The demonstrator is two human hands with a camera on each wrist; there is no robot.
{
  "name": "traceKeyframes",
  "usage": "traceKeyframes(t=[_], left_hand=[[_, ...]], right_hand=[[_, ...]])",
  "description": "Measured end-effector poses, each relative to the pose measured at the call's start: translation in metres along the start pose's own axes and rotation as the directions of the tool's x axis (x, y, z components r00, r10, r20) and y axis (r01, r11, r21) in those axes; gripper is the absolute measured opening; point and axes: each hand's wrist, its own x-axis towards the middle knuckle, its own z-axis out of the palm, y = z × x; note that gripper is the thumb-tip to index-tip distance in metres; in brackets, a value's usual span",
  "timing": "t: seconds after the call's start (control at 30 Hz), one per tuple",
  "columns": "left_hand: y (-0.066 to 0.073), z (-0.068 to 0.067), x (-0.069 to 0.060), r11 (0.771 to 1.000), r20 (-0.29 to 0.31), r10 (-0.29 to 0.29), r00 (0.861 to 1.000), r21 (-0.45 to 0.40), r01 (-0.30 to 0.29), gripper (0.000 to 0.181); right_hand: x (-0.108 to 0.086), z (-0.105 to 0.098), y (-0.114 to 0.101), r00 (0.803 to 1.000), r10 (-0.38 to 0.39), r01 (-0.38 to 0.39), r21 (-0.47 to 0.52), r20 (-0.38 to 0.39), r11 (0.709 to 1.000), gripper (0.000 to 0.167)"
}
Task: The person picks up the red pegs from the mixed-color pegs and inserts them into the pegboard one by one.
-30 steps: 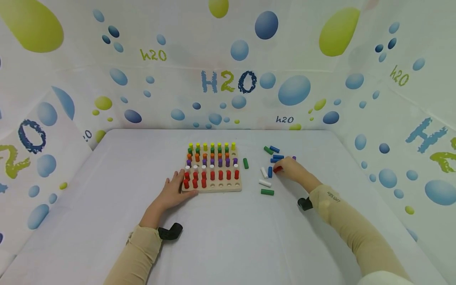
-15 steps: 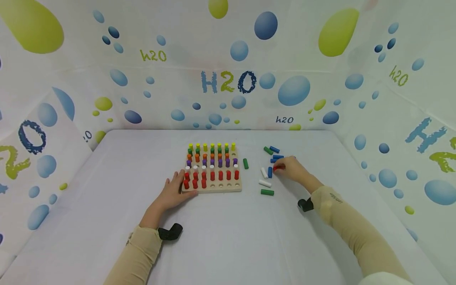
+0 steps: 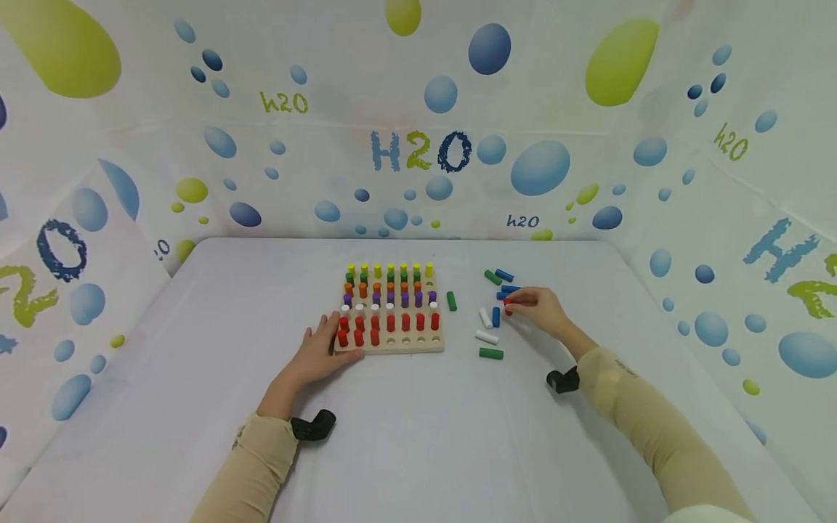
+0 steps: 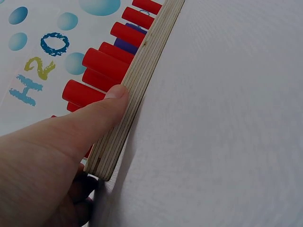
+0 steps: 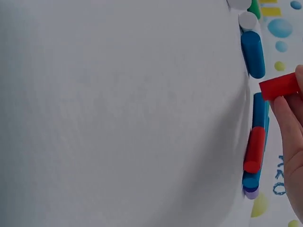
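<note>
A wooden peg board (image 3: 408,348) stands mid-table, bearing rows of upright yellow, green, orange, purple, white and red pegs. Several holes in its front row show no peg. My left hand (image 3: 318,354) rests at the near left corner, its thumb (image 4: 116,97) laid along the front edge and its other fingers at the left side. My right hand (image 3: 543,314) pinches a red peg (image 5: 279,86) between thumb and fingers, just above the tabletop. Beneath it in the right wrist view lies another red peg (image 5: 254,149).
Loose pegs lie right of the board: blue (image 3: 496,317), white (image 3: 487,336) and green (image 3: 491,354) among them. A single green peg (image 3: 451,301) lies close to the board's right side. Behind the table hangs a patterned sheet (image 3: 366,94).
My right hand has risen slightly and shifted a little right with the red peg, which shows more clearly now. My left hand and the board have stayed in place.
</note>
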Motion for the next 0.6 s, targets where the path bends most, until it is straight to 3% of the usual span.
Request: traceKeyframes(t=[0.3, 0.6], left_hand=[[-0.002, 0.001, 0.001, 1.0, 0.002, -0.002, 1.0, 0.001, 0.002, 0.102], [-0.003, 0.001, 0.001, 1.0, -0.004, 0.002, 1.0, 0.005, -0.002, 0.101]], right_hand=[[-0.004, 0.004, 0.001, 0.995, 0.089, -0.078, 0.202, -0.047, 0.976, 0.037], [-0.003, 0.012, -0.014, 0.991, 0.125, -0.105, 0.275, -0.055, 0.956, 0.04]])
